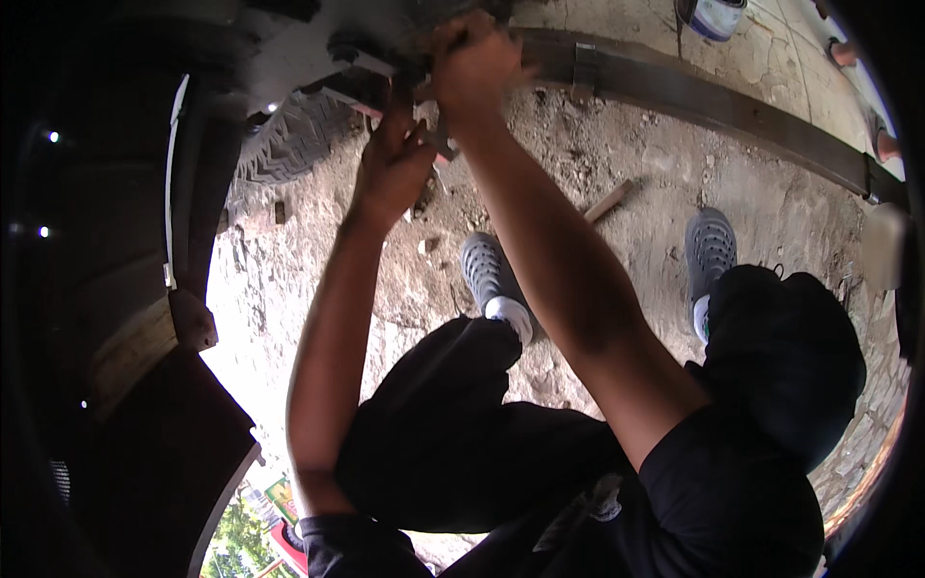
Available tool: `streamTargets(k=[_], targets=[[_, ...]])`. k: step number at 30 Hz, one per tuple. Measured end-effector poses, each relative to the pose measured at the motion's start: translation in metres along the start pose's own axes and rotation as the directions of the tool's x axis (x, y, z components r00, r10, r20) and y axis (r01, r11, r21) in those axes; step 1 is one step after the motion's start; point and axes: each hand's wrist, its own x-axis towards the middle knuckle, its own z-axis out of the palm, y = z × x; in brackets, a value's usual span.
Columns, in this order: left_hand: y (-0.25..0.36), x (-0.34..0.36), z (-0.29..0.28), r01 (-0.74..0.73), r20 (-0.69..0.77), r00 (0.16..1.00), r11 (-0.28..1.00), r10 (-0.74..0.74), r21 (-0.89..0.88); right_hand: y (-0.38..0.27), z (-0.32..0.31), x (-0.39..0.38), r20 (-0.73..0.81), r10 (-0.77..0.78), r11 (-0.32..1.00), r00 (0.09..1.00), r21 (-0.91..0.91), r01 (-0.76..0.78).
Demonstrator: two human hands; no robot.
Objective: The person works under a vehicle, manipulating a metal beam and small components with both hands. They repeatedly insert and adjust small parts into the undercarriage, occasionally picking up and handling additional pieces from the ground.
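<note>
While your left hand [393,178] and right hand [476,82] are by the dark metal [289,58], I can't tell their grip.

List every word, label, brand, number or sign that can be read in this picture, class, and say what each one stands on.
None can be read.
Pale print on the dark clothing: too small and blurred to read.
Green and yellow panel at the lower left: too small to read.
Blue and white container at the top right: no legible lettering.
</note>
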Motion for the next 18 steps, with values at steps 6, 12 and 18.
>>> streamTargets(k=[6, 12, 18], targets=[[0.035, -0.004, 0.011, 0.064, -0.052, 0.997, 0.997, -0.063, 0.030, 0.007, 0.013, 0.007, -0.019, 0.025, 0.998, 0.999, -0.060, -0.027], [0.017, -0.002, 0.016, -0.040, -0.116, 0.990, 0.953, 0.078, 0.299, 0.020, 0.001, -0.011, 0.099, -0.030, 0.990, 0.995, 0.141, 0.015], [0.037, 0.002, 0.020, 0.191, -0.162, 0.974, 0.960, -0.160, 0.204, 0.006, 0.007, -0.004, -0.023, -0.052, 0.999, 0.998, 0.012, 0.052]])
